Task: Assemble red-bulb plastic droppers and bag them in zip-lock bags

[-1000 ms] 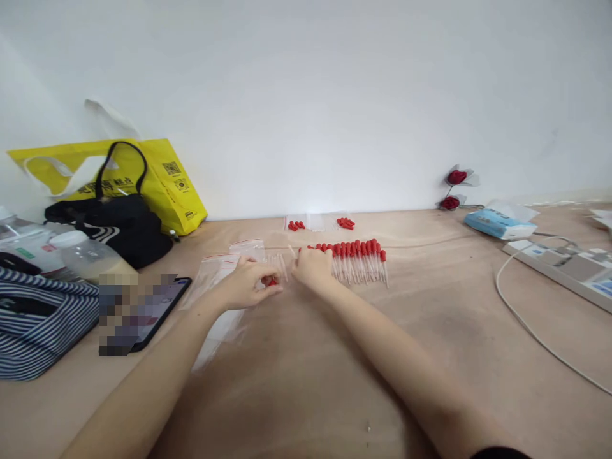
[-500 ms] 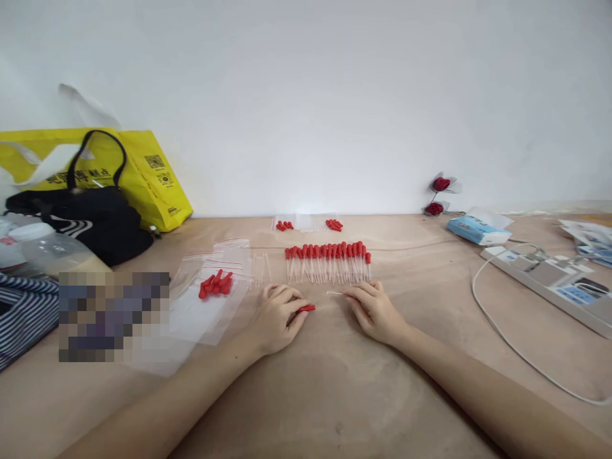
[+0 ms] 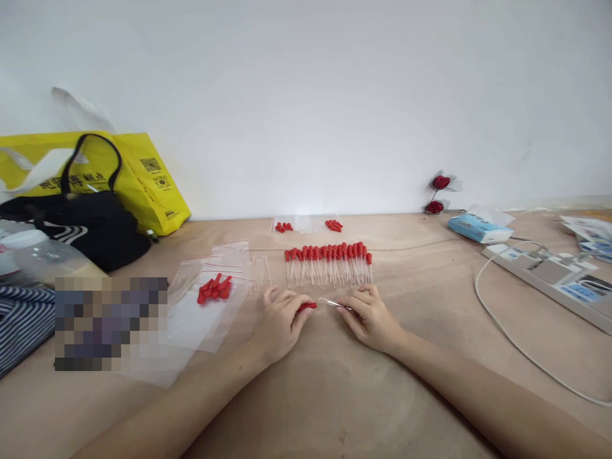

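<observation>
My left hand [image 3: 283, 322] pinches a red rubber bulb [image 3: 307, 306] between thumb and fingers, its mouth facing right. Opposite it, my right hand [image 3: 370, 317] grips a clear glass dropper tube [image 3: 329, 302], whose wide end points left at the bulb. A small gap separates tube and bulb. Just beyond my hands lies a row of droppers [image 3: 329, 262], red bulbs away from me and clear tips towards me. Several loose clear tubes [image 3: 261, 273] lie left of that row. A pile of red bulbs [image 3: 215, 289] rests on plastic zip bags [image 3: 191, 325] at the left.
Against the wall lie small bags with red bulbs [image 3: 333, 225]. A yellow bag [image 3: 157, 185], a black bag [image 3: 105, 229] and a plastic jar [image 3: 52, 258] crowd the left. Tissues [image 3: 478, 227], a power strip [image 3: 549, 280] with a white cable and red artificial roses [image 3: 437, 191] stand right.
My right hand has moved slightly left and turned the tube, so its end is now close to the bulb. My left hand stays nearly in place, still pinching the bulb.
</observation>
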A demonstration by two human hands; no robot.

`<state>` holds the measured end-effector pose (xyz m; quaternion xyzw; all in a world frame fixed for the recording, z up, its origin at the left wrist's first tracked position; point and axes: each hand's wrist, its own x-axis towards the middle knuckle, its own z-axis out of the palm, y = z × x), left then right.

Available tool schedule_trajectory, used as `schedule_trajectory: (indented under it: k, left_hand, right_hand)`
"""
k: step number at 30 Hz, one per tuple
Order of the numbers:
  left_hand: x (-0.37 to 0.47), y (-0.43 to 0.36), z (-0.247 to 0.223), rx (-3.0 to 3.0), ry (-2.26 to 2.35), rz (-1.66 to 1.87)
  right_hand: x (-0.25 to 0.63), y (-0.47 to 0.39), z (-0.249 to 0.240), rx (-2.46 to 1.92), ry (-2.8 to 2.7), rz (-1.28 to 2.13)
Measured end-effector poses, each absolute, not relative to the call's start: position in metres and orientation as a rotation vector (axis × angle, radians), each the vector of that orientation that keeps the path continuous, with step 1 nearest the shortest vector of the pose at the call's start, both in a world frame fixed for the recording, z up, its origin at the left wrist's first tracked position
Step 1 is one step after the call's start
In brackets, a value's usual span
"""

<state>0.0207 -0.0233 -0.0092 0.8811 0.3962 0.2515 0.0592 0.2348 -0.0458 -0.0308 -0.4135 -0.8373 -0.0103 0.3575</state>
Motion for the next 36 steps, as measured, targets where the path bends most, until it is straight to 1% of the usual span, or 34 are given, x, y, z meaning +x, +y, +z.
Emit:
schedule_trajectory:
  k: [12,24,36]
  left_hand:
    - [0.023,-0.023,-0.012,2.509,1.226,0.839]
    - [0.022,-0.033,-0.010,2.676,1.050,0.865]
    - [0.025,-0.035,-0.008,2.728,0.963,0.865]
  right_hand:
    - [0.222,-0.053,-0.028,-0.974,-2.181,-0.048]
    - [0.225,-0.053,-0.020,-0.929,-2.278,-0.323]
    - [0.218,-0.053,-0.021,-0.930,-2.283,-0.221]
